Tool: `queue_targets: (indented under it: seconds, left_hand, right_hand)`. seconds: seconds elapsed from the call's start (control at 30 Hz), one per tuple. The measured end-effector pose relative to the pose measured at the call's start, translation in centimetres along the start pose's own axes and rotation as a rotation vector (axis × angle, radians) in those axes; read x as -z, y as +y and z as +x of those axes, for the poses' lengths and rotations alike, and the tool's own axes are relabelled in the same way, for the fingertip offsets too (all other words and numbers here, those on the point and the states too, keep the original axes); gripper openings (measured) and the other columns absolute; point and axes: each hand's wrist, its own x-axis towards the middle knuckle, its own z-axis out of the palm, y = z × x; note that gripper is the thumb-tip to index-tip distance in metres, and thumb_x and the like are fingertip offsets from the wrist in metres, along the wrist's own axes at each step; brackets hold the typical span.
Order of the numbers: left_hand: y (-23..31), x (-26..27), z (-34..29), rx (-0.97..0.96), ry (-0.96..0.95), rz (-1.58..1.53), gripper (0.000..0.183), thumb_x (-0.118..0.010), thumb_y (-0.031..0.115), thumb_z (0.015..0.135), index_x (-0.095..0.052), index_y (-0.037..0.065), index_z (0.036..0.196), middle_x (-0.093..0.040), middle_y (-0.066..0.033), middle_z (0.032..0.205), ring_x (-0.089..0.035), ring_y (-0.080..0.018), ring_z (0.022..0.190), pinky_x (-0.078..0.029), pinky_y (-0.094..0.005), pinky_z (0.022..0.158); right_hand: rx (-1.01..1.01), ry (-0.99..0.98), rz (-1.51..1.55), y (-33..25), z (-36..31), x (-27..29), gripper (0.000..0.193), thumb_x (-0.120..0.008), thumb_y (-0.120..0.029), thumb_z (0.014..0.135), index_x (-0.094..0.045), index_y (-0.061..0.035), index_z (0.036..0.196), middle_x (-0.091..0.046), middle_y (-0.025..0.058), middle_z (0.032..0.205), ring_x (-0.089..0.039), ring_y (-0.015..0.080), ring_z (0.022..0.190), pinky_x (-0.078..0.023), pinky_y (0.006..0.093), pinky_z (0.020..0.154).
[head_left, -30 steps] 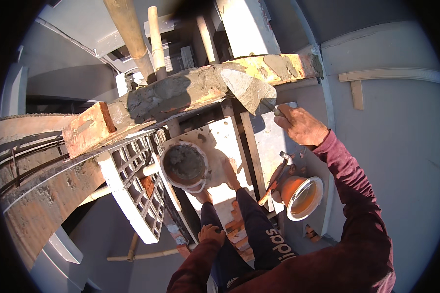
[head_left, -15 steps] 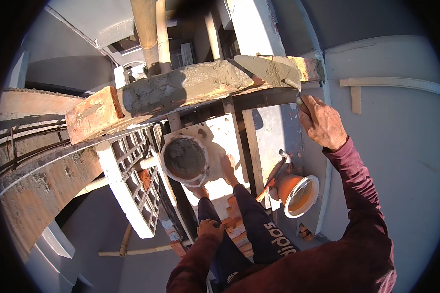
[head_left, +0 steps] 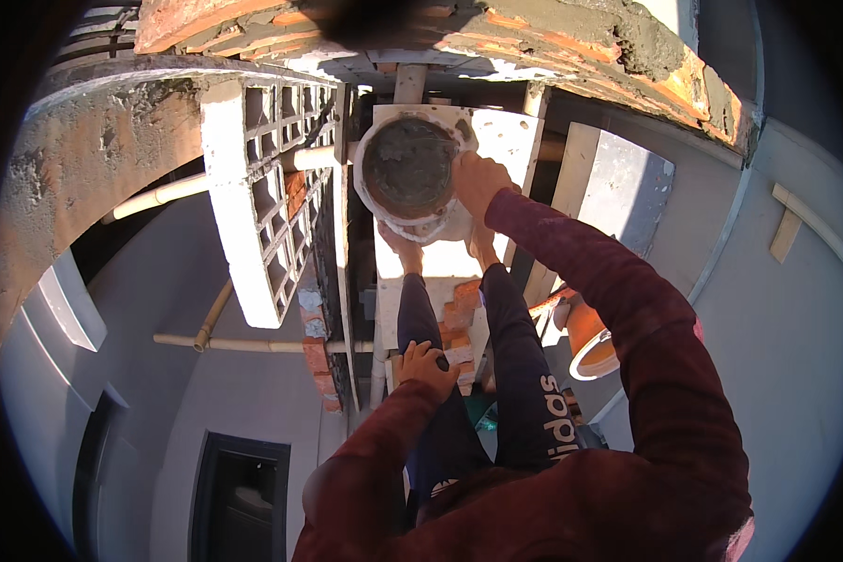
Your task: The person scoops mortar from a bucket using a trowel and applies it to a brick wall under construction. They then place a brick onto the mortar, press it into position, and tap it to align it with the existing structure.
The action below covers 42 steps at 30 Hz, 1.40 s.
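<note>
My right hand (head_left: pixel 480 187) is closed at the right rim of a round bucket (head_left: pixel 365 192). The trowel it held a moment ago is hardly visible now, its blade apparently down in the grey wet mortar (head_left: pixel 407 167). The bucket stands on a pale board (head_left: pixel 393 292), in front of my bare feet. My left hand (head_left: pixel 426 368) lies on my left knee with its fingers spread, holding nothing. At the top runs a brick wall (head_left: pixel 553 47) with grey mortar smeared on its right part.
An orange bucket (head_left: pixel 590 342) with a white rim stands right of my legs. A white lattice block (head_left: pixel 244 211) and bamboo poles (head_left: pixel 244 345) are on the left. A grey wall (head_left: pixel 768 328) rises on the right, and a dark-framed opening (head_left: pixel 239 496) shows far below.
My right hand has come down from the wall top with the trowel to the mortar bucket. The view has tilted downward. My left hand stays on the knee.
</note>
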Motion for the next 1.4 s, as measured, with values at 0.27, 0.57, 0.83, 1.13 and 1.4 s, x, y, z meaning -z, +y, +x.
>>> queue_targets:
  seconds: [0.27,0.57,0.83,1.13,1.4]
  left_hand:
    - [-1.7,-2.9,-0.2,0.004,0.104,-0.145,0.045,-0.068,0.043,0.078,-0.071,0.014,0.113,-0.053,-0.0081,0.141,-0.035,-0.0309,0.142,-0.024,-0.0453,0.117]
    - [-1.7,-2.0,-0.3,0.021,0.078,-0.120,0.042,-0.067,0.041,0.079,-0.072,0.015,0.112,-0.052,-0.0081,0.142,-0.035,-0.0311,0.142,-0.024,-0.0447,0.117]
    - [-0.9,-1.5,-0.2,0.012,0.072,-0.082,0.040,-0.069,0.039,0.079,-0.072,0.016,0.112,-0.053,-0.0077,0.141,-0.035,-0.0306,0.142,-0.024,-0.0431,0.118]
    - [0.2,-0.3,0.0,0.029,0.048,0.026,0.044,-0.067,0.041,0.080,-0.070,0.017,0.117,-0.049,-0.0064,0.145,-0.032,-0.0283,0.144,-0.020,-0.0437,0.119]
    - [2.7,1.0,0.2,0.043,0.134,0.106,0.046,-0.067,0.043,0.079,-0.071,0.013,0.114,-0.051,-0.0101,0.143,-0.035,-0.0279,0.142,-0.024,-0.0402,0.118]
  right_hand:
    - [0.004,-0.252,0.215,-4.6,7.8,-8.7,0.022,-0.063,-0.011,0.084,-0.070,-0.0005,0.102,-0.070,0.0141,0.089,-0.072,0.0295,0.085,-0.059,0.0366,0.073]
    - [-0.244,-0.247,1.297,-7.0,5.5,-13.7,0.014,-0.068,-0.009,0.082,-0.056,-0.0015,0.078,-0.057,0.0081,0.062,-0.057,0.0194,0.052,-0.045,0.0350,0.049]
    - [-0.228,-0.418,1.664,-2.4,0.8,-13.3,0.021,-0.067,-0.006,0.084,-0.048,-0.0054,0.076,-0.044,-0.0024,0.057,-0.048,0.0082,0.045,-0.036,0.0262,0.039]
    - [-0.089,-0.432,1.578,5.4,-5.9,-8.6,0.019,-0.061,-0.006,0.080,-0.062,0.0002,0.098,-0.041,-0.0063,0.062,-0.046,0.0046,0.051,-0.038,0.0229,0.044]
    - [-0.002,-0.139,1.124,18.7,-20.5,11.1,0.044,-0.072,-0.006,0.075,-0.063,-0.0011,0.119,-0.048,-0.0048,0.074,-0.046,0.0072,0.066,-0.044,0.0259,0.063]
